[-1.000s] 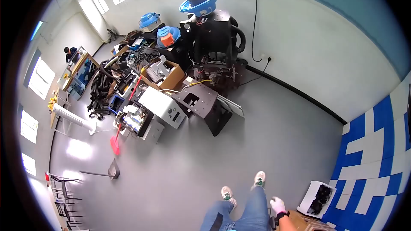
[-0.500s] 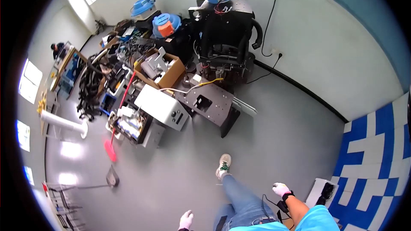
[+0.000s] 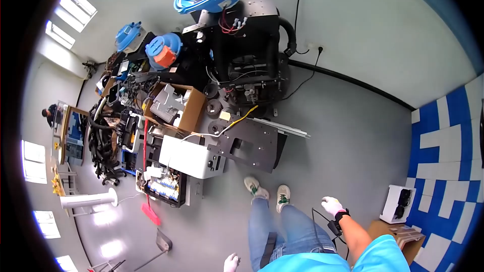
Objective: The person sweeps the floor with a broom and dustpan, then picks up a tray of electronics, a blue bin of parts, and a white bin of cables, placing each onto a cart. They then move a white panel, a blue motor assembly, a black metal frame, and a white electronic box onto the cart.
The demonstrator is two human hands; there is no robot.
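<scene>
A cardboard box (image 3: pixel 381 230) stands on the floor (image 3: pixel 353 156) beside the right forearm, near one white bin (image 3: pixel 391 204). Its walls are probably stiff yet crushable (its weight depends on the contents), so support beneath opposite lower edges would suit. One black cable (image 3: pixel 313 221), likely light and limp, hangs beside the right hand (image 3: pixel 332 205); its fingers look loosely curled, though I cannot tell whether they press together. Nor can I for the left hand (image 3: pixel 232 263).
</scene>
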